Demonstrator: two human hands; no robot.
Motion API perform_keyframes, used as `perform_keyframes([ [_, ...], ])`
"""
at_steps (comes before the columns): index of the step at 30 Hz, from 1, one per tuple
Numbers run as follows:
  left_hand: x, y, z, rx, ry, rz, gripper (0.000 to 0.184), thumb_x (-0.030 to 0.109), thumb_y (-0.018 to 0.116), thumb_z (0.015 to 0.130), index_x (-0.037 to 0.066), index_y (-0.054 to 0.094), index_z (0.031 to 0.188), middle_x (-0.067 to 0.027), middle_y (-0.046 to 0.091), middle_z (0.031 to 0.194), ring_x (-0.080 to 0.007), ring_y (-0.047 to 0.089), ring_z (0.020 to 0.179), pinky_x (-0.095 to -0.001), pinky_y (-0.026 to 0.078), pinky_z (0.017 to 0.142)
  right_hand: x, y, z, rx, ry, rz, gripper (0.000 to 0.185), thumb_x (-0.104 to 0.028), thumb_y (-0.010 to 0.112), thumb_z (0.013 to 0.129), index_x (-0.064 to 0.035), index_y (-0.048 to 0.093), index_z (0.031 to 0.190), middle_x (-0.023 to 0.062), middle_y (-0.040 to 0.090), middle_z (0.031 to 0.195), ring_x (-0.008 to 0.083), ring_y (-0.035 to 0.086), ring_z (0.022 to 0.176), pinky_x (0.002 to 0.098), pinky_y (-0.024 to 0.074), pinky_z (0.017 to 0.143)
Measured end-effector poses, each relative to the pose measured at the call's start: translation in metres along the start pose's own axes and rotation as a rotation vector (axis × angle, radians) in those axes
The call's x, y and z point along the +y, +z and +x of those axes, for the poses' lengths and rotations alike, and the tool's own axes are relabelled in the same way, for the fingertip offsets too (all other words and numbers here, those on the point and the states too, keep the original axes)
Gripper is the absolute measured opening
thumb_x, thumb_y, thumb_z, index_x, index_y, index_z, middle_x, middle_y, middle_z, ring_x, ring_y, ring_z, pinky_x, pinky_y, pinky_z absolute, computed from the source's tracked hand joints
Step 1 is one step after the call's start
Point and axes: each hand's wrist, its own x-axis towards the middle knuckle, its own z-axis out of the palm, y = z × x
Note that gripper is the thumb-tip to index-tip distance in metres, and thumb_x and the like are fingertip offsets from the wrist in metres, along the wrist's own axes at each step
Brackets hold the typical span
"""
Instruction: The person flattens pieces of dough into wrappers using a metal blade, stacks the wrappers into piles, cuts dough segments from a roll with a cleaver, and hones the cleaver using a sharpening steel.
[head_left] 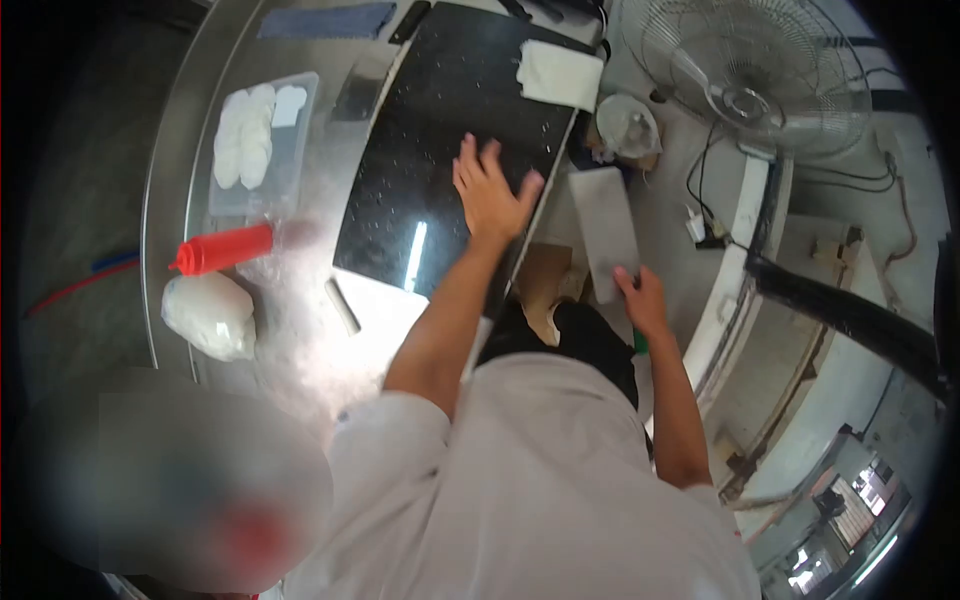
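Note:
My left hand (494,198) is over the glossy black slab (420,170), fingers spread and nothing in them. Small white specks dot the slab. Held by its lower end in my right hand (642,302) is a flat, grey rectangular plate (605,225), off the slab's right side. Whether it is a scraper or a blade, I cannot tell. A folded white cloth (560,75) lies on the slab's far right corner. Left of the slab, a clear plastic tray (305,150) holds white dough rolls (243,140).
A red squeeze bottle (228,250) and a bag of white dough (210,315) lie on the steel table at left. Near the slab is a short pale stick (342,306). A caged fan (745,90) and cables (703,185) stand at right. A person in a cap (180,470) is close by at lower left.

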Motion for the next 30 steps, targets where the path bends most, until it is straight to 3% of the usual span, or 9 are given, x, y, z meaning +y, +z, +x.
perform_keyframes([
  [2,-0.032,0.014,0.016,0.209,-0.137,-0.359,0.067,0.042,0.063,0.099,-0.003,0.044,0.144,-0.0254,0.041,0.150,-0.0385,0.048,0.133,-0.0472,0.036,0.117,-0.007,0.006,-0.007,-0.104,-0.193,-0.017,0.050,-0.046,0.076,0.093,0.0019,0.064,0.092,0.0148,0.066,0.076,0.0244,0.061,0.067,0.0404,0.0501,0.066],
  [3,-0.026,0.004,0.026,0.337,-0.418,-0.766,0.063,0.036,0.064,0.099,-0.005,0.046,0.143,-0.0250,0.043,0.148,-0.0368,0.050,0.132,-0.0437,0.039,0.115,-0.013,0.020,0.014,-0.144,-0.347,0.042,0.049,-0.046,0.078,0.091,0.0017,0.066,0.095,0.0159,0.068,0.080,0.0264,0.063,0.070,0.0409,0.0512,0.069],
  [4,-0.032,-0.012,0.029,0.416,-0.341,-0.572,0.061,0.035,0.064,0.098,-0.006,0.048,0.140,-0.0245,0.046,0.146,-0.0394,0.050,0.130,-0.0461,0.038,0.115,-0.010,0.033,0.014,-0.199,-0.463,0.094,0.049,-0.045,0.080,0.089,0.0014,0.067,0.099,0.0171,0.070,0.083,0.0285,0.065,0.073,0.0414,0.0524,0.072],
  [6,-0.019,-0.039,0.008,0.116,-0.206,-0.124,0.082,0.052,0.067,0.093,0.000,0.040,0.151,-0.0264,0.037,0.158,-0.0440,0.035,0.146,-0.0588,0.024,0.121,-0.026,0.053,0.042,-0.536,-0.349,-0.067,0.050,-0.045,0.084,0.083,-0.0009,0.068,0.101,0.0199,0.073,0.093,0.0356,0.071,0.085,0.0445,0.0548,0.080],
  [8,-0.018,-0.036,-0.035,-0.376,-0.010,0.433,0.106,0.070,0.069,0.081,0.008,0.036,0.160,-0.0226,0.027,0.167,-0.0420,0.019,0.157,-0.0627,0.011,0.125,-0.056,0.068,0.065,-0.582,-0.399,-0.274,0.052,-0.046,0.085,0.081,-0.0022,0.067,0.103,0.0202,0.074,0.096,0.0393,0.072,0.093,0.0475,0.0551,0.083],
  [9,-0.015,-0.038,-0.038,-0.461,-0.150,0.391,0.121,0.081,0.070,0.069,0.015,0.033,0.164,-0.0178,0.016,0.173,-0.0407,0.004,0.161,-0.0669,0.001,0.124,-0.069,0.072,0.068,-0.607,-0.407,-0.369,0.053,-0.046,0.086,0.079,-0.0028,0.066,0.104,0.0203,0.074,0.097,0.0412,0.072,0.097,0.0491,0.0552,0.085],
  [17,-0.018,-0.024,0.012,-0.568,0.065,0.394,0.124,0.084,0.073,0.060,0.019,0.040,0.160,-0.0130,0.017,0.173,-0.0414,0.008,0.160,-0.0793,0.003,0.116,-0.084,0.061,0.080,-0.577,-0.427,-0.416,0.079,-0.040,0.095,0.066,-0.0002,0.053,0.119,0.0265,0.073,0.099,0.0462,0.071,0.097,0.0525,0.0553,0.085],
  [24,-0.032,-0.008,0.062,-0.471,0.232,0.342,0.120,0.082,0.075,0.061,0.023,0.041,0.160,-0.0119,0.022,0.172,-0.0403,0.012,0.159,-0.0728,0.007,0.121,-0.108,0.061,0.111,-0.543,-0.414,-0.347,0.080,-0.043,0.095,0.067,0.0031,0.052,0.117,0.0313,0.071,0.098,0.0504,0.070,0.098,0.0547,0.0550,0.087],
  [30,-0.028,-0.021,0.034,-0.735,0.297,0.412,0.129,0.090,0.066,0.062,0.024,0.028,0.166,-0.0138,0.009,0.175,-0.0415,0.000,0.161,-0.0738,0.003,0.121,-0.067,0.090,0.061,-0.477,-0.418,-0.280,0.091,-0.050,0.096,0.064,0.0066,0.051,0.119,0.0338,0.070,0.095,0.0520,0.070,0.094,0.0521,0.0575,0.082],
])
